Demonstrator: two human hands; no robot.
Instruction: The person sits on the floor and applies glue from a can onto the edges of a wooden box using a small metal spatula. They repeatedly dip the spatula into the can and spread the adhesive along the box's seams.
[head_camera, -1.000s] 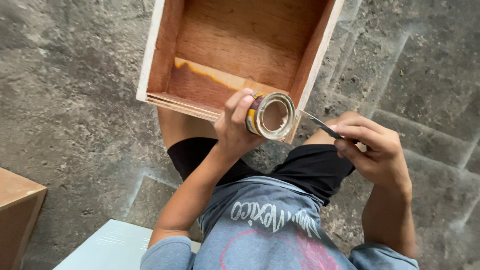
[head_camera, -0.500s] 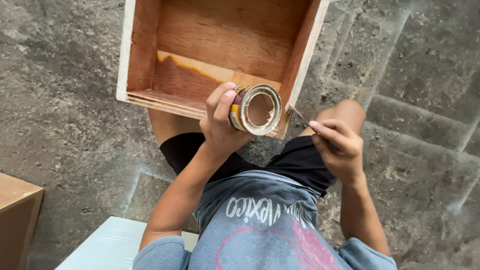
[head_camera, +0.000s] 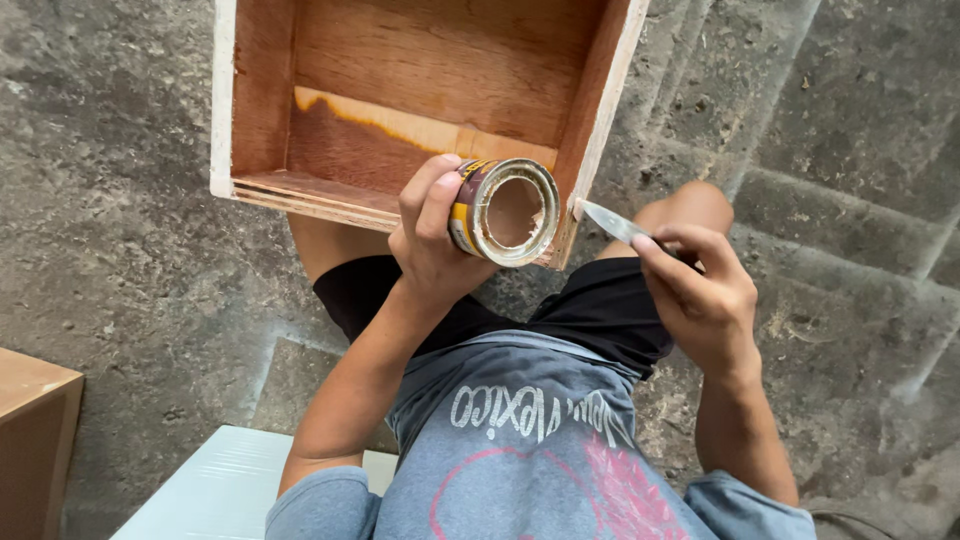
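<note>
An open-topped plywood box (head_camera: 420, 100) rests on the rough grey stone floor (head_camera: 110, 250); its inner bottom is darker and stained along the near side, paler farther back, and its far end is cut off by the top edge of the view. At the box's near right corner, the left hand (head_camera: 435, 245) wraps closed around a small round metal tin (head_camera: 503, 210), tipped with its open mouth toward the camera; the inside looks brownish, perhaps coated or nearly empty. The right hand (head_camera: 700, 295), near the right knee, pinches a thin metal blade (head_camera: 612, 222), its handle hidden in the grip.
</note>
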